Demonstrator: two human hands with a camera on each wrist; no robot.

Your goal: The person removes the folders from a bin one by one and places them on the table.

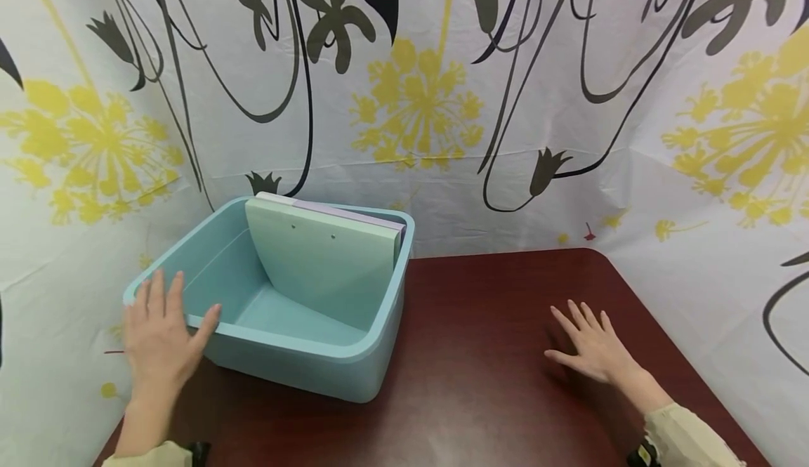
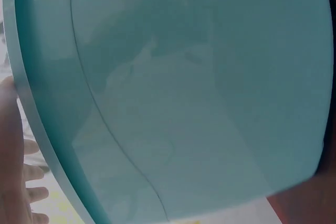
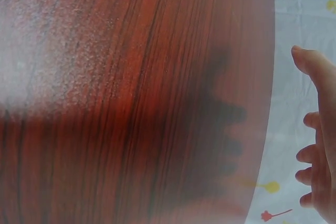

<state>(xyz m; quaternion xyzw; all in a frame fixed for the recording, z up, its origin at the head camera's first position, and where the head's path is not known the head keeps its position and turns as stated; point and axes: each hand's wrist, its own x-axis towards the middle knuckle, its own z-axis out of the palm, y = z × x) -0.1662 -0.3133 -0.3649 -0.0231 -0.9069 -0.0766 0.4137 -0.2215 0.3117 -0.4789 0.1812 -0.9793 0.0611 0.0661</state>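
A light blue plastic tub (image 1: 297,362) stands on the left of the table. Inside it, a pale green folder (image 1: 322,249) leans upright against the far wall, with a pale lilac folder (image 1: 354,213) behind it. My left hand (image 1: 158,344), fingers spread, is at the tub's near left corner and overlaps its rim in the head view. In the left wrist view the tub's outer wall (image 2: 199,103) fills most of the picture. My right hand (image 1: 588,347) hovers over the right part of the table with spread fingers and nothing in them; its shadow falls on the wood.
The dark red-brown wooden table (image 1: 480,354) has a rounded far right corner. A white cloth (image 1: 430,200) printed with yellow flowers and grey stems hangs close behind the table and along both sides.
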